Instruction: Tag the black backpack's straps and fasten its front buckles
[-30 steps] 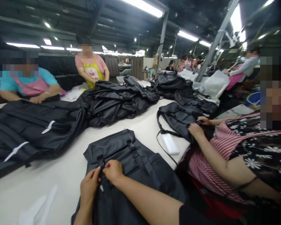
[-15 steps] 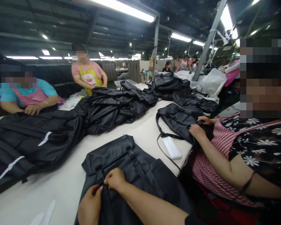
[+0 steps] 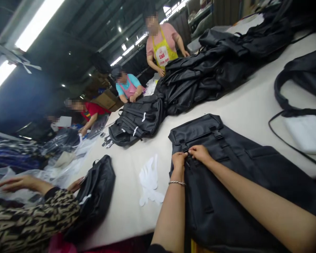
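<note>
A black backpack (image 3: 234, 189) lies flat on the white table in front of me, its flap at the far end. Two dark buckled straps cross the flap's edge. At the left buckle (image 3: 184, 147), my left hand (image 3: 179, 161) and my right hand (image 3: 200, 154) meet, their fingers pinched on the strap just below it. The fingers cover most of that bit of strap. The right buckle (image 3: 217, 134) is untouched. A twisted bracelet (image 3: 177, 183) circles my left wrist.
White paper-like strips (image 3: 149, 175) lie left of my backpack. Beyond stand a backpack with white tags (image 3: 139, 123) and a heap of black bags (image 3: 200, 80). A co-worker's patterned sleeve (image 3: 42, 221) is beside another backpack (image 3: 101, 186) at left. A white stack (image 3: 305, 131) lies at right.
My view has swung left and tilted, so the backpack appears further right and the co-worker at right is gone from sight. Both hands stay pinched at the left buckle's strap.
</note>
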Motion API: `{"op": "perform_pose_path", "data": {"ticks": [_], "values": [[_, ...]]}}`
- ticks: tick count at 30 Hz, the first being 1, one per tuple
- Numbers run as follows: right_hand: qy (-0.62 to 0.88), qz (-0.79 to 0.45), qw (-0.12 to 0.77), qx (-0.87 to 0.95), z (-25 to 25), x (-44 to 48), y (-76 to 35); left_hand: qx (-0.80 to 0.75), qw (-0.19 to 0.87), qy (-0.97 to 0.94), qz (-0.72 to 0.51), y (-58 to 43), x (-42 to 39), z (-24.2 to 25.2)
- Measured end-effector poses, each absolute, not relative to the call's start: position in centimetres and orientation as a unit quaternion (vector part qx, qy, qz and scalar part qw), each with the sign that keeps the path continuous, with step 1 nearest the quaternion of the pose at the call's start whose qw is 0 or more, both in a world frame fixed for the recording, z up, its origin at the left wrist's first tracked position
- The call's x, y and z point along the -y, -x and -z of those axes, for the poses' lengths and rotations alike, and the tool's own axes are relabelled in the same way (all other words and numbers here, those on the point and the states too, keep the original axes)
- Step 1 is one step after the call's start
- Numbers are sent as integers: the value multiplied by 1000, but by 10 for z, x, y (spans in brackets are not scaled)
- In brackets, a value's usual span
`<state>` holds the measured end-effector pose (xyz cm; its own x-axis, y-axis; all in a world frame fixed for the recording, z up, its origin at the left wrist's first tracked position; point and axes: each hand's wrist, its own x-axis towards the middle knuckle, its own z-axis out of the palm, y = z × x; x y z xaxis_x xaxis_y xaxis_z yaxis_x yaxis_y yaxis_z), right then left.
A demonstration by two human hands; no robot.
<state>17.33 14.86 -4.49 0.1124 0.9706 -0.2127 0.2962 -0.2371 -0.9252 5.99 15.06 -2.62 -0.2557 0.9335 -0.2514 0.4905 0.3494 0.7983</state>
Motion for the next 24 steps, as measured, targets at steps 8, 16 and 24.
{"op": "perform_pose_path", "data": {"ticks": [8, 16, 24], "values": [[634, -455, 412, 470, 41, -143, -176, -696, 423, -453, -364, -60, -153, 33], [611, -432, 458, 480, 36, -138, -174, -649, 483, -429, -402, -57, -163, 29], [608, -430, 445, 497, 41, -143, -174, -629, 496, -454, -391, -54, -170, 23]]}}
